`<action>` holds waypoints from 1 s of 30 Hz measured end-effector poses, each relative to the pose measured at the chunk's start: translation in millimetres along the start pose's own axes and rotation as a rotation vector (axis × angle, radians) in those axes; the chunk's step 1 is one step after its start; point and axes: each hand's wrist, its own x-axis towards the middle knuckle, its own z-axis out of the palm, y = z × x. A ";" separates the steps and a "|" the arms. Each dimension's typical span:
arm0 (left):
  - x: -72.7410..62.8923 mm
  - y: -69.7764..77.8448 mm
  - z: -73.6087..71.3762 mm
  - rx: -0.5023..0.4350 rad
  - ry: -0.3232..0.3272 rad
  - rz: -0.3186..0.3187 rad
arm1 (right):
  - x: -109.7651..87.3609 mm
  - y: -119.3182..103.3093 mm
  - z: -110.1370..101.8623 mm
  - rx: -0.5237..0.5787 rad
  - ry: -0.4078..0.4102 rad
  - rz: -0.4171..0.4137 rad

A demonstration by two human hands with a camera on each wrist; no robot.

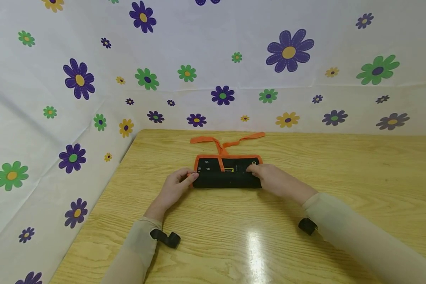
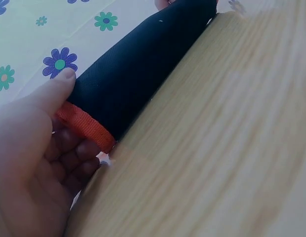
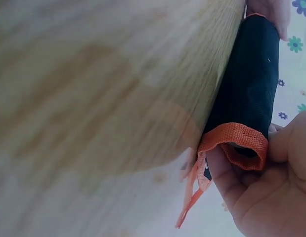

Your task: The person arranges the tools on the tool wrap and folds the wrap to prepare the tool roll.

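A black cloth tool roll (image 1: pixel 227 180) with orange edging lies partly rolled up on the table, its near side folded into a thick tube. The flat far part shows white markings, an orange band, a yellow label and a metal eyelet. My left hand (image 1: pixel 173 188) grips the tube's left end, thumb on top; in the left wrist view its fingers curl below the orange edge (image 2: pixel 88 127). On the other end, my right hand (image 1: pixel 275 181) pinches the tube between thumb and fingers. Seen from the right wrist, the orange-trimmed end (image 3: pixel 234 132) is a hollow opening with fingertips at it.
Two orange tie straps (image 1: pixel 203 139) spread out on the wooden table (image 1: pixel 340 165) beyond the roll. A white flower-printed sheet (image 1: pixel 206 47) stands behind the table and along its left side. Black straps (image 1: pixel 307 226) with devices sit on both wrists.
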 end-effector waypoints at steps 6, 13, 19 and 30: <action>-0.8 0.3 0.3 0.033 0.029 -0.015 | 1.8 -1.1 -1.6 0.001 -0.030 0.020; -1.2 -0.1 0.7 0.017 0.044 0.016 | 2.0 -0.9 -2.2 0.010 -0.047 0.024; 0.3 0.6 1.1 0.054 0.051 0.046 | -1.8 4.9 -1.6 -0.160 0.228 -0.231; 1.4 6.4 8.0 0.039 0.131 0.014 | -10.7 8.5 -5.3 -0.193 0.100 -0.175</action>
